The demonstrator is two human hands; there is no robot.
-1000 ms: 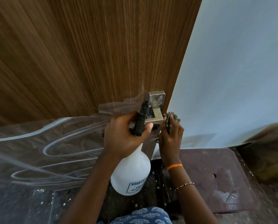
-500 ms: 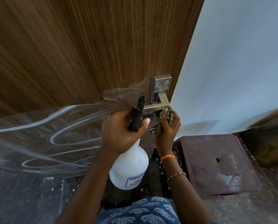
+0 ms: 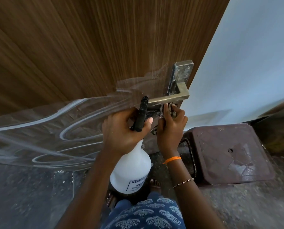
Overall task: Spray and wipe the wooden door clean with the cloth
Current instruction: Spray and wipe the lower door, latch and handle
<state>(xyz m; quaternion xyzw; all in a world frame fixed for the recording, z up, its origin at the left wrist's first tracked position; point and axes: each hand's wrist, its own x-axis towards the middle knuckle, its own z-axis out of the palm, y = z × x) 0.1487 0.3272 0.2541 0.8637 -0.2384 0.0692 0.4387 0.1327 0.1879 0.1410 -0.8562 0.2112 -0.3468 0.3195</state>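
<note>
Wooden door [image 3: 88, 47] fills the upper left of the view, brown vertical grain. Its lower half is under a loose clear plastic film [image 3: 43, 133] with pale creases. Pale wall [image 3: 253, 55] meets the door's right edge.

Metal lever handle [image 3: 169, 97] sits near the door's right edge, on a tarnished backplate [image 3: 181, 76].

Right hand [image 3: 171, 129]: fingers curled shut around a bunched, dark patterned cloth [image 3: 171, 109]. The cloth pokes out above the fingertips and presses up under the lever, close to its bend; a scrap of it hangs below the palm. Orange thread band [image 3: 172, 159] on the wrist, beaded bracelet [image 3: 183, 182] further up the forearm.

Left hand [image 3: 121, 131]: closed around the neck of a white spray bottle [image 3: 132, 171], thumb lying against the black trigger head [image 3: 142, 113]. The nozzle tip points up at the lever's free end, just beside it. The bottle body hangs below the hand, clear of the door.

Bottle label: boxed black print, first line begins "KISS"; the rest is too small and cut off to read.

On the floor, right of the hands: a dark maroon plastic stool [image 3: 228, 154], paint-flecked, standing against the wall's foot. Blue printed garment [image 3: 146, 214] at the bottom edge, toes showing just above it.
</note>
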